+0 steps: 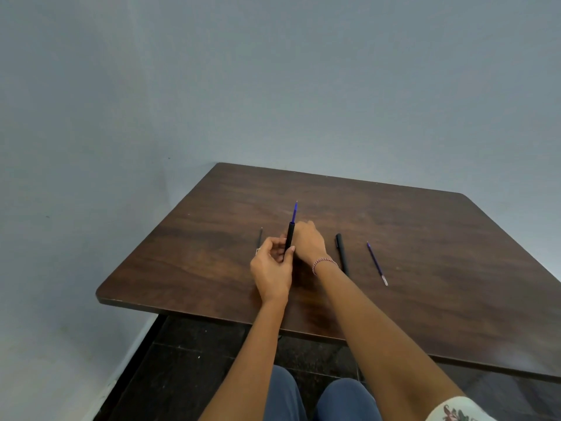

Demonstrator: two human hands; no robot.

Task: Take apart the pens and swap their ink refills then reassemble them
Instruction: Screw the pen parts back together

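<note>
My left hand (271, 268) holds a black pen barrel (290, 238) upright above the dark wooden table (425, 238). A blue ink refill (294, 211) sticks out of the barrel's top end. My right hand (308, 241) rests palm down just behind and right of the barrel, fingers curled toward the table; what it touches is hidden. A second black pen barrel (342, 253) lies on the table right of my right wrist. Another blue refill (376, 263) lies further right. A thin dark refill (260, 238) lies left of my left hand.
The table stands against a grey-blue wall (273, 86). Its near edge (212, 314) runs in front of my knees. Dark floor tiles (188, 360) show below at the left.
</note>
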